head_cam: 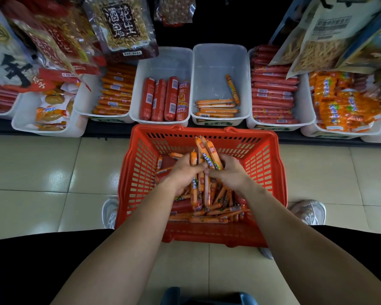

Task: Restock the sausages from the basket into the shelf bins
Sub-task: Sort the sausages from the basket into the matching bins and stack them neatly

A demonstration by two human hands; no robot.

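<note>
**When slick sausages [207, 154] bunch**

Because they look light, slippery and slightly bendy, the left grip [185, 171] and right grip [228, 173] both clutch one bundle mid-length, centre frame over the red basket [204, 128], below the sparse bin [218, 62].

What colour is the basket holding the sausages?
Red-orange plastic basket, slotted walls; the head view shows it clearly.

Sausages [207, 208] in basket [280, 164], just before, perhaps touching, bins [220, 60].

Basket [271, 164]: red slotted plastic. Thin sausages [207, 155]: orange wrappers. Shelf bins [163, 60]: translucent white. Floor [42, 172]: glossy cream tiles.
</note>
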